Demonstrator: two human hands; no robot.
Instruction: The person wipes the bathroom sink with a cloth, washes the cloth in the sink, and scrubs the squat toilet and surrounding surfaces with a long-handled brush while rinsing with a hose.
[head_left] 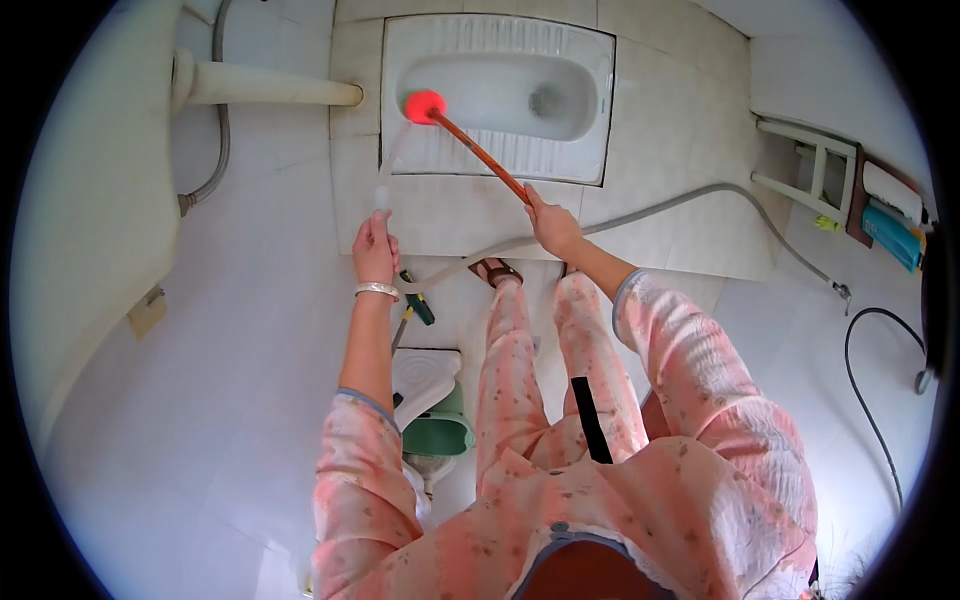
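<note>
The person's right hand (555,228) is closed round the handle of a brush (482,158), whose long axis slants from that grip toward between 10 and 11 o'clock, its red head (426,106) over the 9 o'clock end of the squat pan (500,36). The left hand (376,250), well apart at 9 o'clock from the right, pinches a pale hose end (382,199) and appears slightly nearer that head, which lies toward 1 o'clock from it.

Big pale tiles (690,110) cover the step (680,225). A fat creamy pipe (275,84) meets it. A small stand (820,165) sits near the wall (845,75).
</note>
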